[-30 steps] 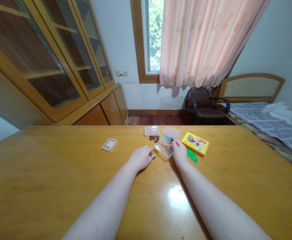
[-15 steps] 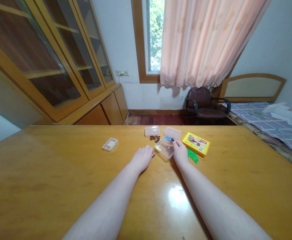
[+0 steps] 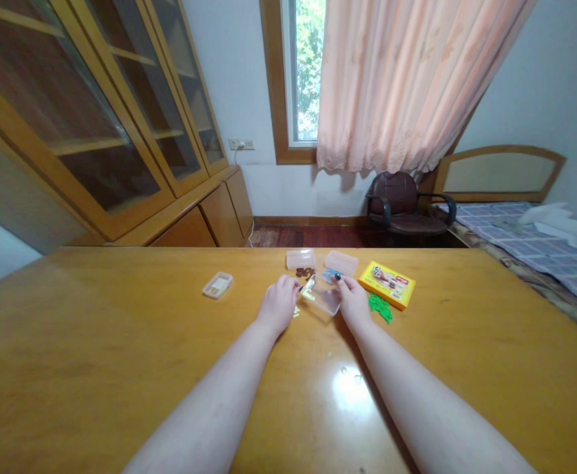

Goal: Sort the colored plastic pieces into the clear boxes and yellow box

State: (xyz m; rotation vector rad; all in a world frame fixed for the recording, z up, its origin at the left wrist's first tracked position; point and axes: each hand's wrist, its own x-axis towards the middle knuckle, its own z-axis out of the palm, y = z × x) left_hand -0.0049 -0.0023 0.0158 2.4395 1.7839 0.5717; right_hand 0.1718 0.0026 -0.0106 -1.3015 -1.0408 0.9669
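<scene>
My right hand [image 3: 354, 300] is closed on the right edge of a small clear plastic box [image 3: 325, 299], which is tilted. Pale yellow pieces sit inside the box at its left end. My left hand [image 3: 278, 301] has its fingers curled together at the box's left side; what they hold, if anything, is too small to make out. A few pale yellow pieces [image 3: 296, 312] lie on the table beside the left fingers. Beyond the hands are brown pieces [image 3: 305, 271] and blue pieces [image 3: 329, 273], the blue ones partly behind the box and right fingers.
Two clear containers [image 3: 301, 259] stand near the table's far edge. Right of my right hand are a yellow printed box [image 3: 387, 284] and a pile of green pieces [image 3: 380, 307]. Another clear case [image 3: 217, 286] with pale contents lies to the left. A chair [image 3: 402, 204] is beyond the table [image 3: 120, 368].
The clear box has shifted slightly left and tilted, with pale yellow pieces now at its left end. My left fingers have risen toward it, uncovering pale yellow pieces on the table.
</scene>
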